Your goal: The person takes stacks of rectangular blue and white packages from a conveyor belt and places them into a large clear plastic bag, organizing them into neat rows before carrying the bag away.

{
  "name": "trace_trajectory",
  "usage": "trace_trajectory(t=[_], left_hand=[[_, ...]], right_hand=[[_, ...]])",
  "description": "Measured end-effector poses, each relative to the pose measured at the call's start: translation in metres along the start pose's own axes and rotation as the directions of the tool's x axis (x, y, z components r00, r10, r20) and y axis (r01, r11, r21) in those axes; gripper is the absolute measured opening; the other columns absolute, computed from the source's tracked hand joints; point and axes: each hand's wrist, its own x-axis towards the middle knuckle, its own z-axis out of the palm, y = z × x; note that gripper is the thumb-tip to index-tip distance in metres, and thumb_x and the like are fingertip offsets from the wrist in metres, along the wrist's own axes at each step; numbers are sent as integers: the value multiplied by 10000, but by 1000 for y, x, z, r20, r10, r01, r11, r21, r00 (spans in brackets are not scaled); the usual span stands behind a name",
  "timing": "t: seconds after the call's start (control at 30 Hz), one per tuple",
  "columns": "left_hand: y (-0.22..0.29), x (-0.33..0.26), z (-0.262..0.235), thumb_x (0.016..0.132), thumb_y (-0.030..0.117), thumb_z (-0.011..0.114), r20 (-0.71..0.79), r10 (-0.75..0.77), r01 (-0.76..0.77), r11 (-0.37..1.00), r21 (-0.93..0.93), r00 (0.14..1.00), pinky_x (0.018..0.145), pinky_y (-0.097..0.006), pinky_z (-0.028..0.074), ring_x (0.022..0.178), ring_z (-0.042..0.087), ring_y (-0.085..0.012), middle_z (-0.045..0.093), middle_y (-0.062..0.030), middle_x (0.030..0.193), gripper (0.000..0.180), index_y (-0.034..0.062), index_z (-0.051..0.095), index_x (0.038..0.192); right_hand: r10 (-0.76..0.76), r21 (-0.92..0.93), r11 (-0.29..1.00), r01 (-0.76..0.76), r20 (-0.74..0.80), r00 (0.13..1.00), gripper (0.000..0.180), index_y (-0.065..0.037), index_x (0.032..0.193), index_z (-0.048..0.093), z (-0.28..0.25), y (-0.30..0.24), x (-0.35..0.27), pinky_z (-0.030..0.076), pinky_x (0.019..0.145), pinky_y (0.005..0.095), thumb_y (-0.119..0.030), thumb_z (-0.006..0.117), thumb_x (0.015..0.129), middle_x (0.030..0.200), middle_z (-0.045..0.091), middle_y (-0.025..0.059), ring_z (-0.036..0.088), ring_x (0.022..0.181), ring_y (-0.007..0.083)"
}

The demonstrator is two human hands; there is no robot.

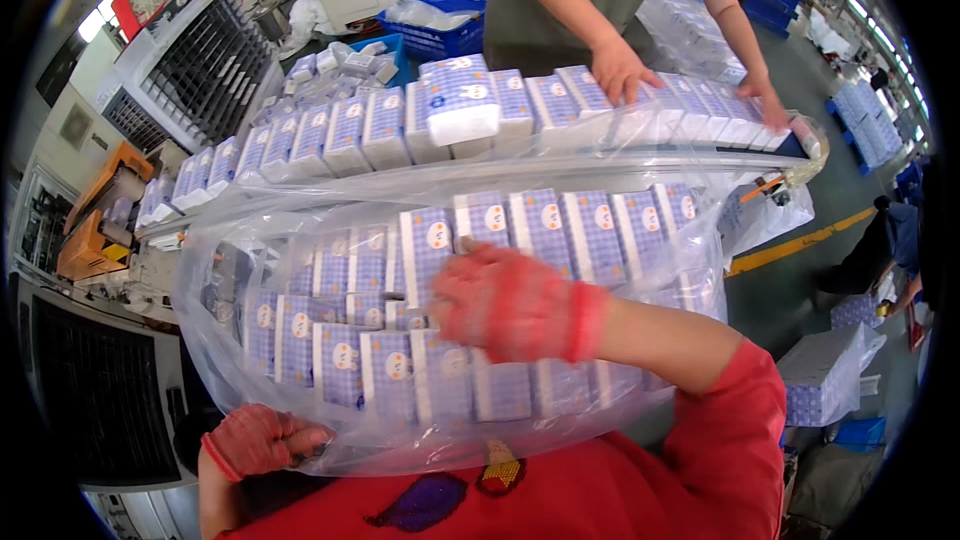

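Note:
A large clear plastic bag (215, 340) lies spread in front of me, with rows of purple-checked tissue packs (398, 365) standing inside it. My left hand (268, 440), in a red glove with bare fingertips, is closed on the bag's near left edge. Over the middle of the packs is my right hand (515, 305), gloved the same way and smeared by motion. Its fingers point left beside a raised tissue pack (428, 250); I cannot tell whether they hold it.
Beyond the bag, a long row of similar packs (345, 135) stands on a conveyor (600, 165). Across it, a co-worker's two hands (622, 70) rest on the packs. Loose packs and a blue crate (440, 35) sit behind. At the right, a wrapped bundle (825, 370) stands on the floor.

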Motion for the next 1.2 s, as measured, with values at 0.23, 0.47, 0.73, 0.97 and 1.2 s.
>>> trace_trajectory(t=[0.23,0.47,0.73,0.97,1.2], left_hand=[[-64,41,30,822,301,420,244,-48,-87,854,513,969,636,-344,471,700,580,-238,587,-139,858,317,81,566,997],[11,19,-71,758,196,496,136,865,-837,412,359,484,547,-318,455,707,557,-246,543,-129,911,261,65,497,984],[-15,90,-148,774,398,482,178,489,-396,389,832,854,646,-360,451,698,549,-302,561,-168,791,443,62,496,1061],[-64,144,-189,810,325,477,156,747,-696,661,-280,646,557,-242,471,586,587,-147,609,-89,722,371,6,558,982],[-30,305,-261,694,418,584,-781,328,-236,943,236,532,875,-327,349,1029,447,-328,464,-227,1115,639,-38,437,1118]], right_hand=[[29,78,996,-43,171,985,354,-68,875,565,56,30,70,350,840,385,-389,516,735,917,527,98,468,907,259],[11,567,814,123,-226,974,306,-48,972,528,7,25,93,412,810,327,-269,548,762,1046,526,105,500,975,248],[139,651,751,110,-319,938,309,-55,1037,512,-6,23,152,437,720,304,-230,526,783,907,576,105,552,857,219],[936,881,216,-420,-66,345,479,26,1116,445,51,163,164,333,883,300,-321,485,789,1119,474,187,442,1058,267],[941,415,175,-893,196,275,698,15,1130,427,28,180,219,332,896,319,-522,522,695,1213,402,158,397,1113,268]])
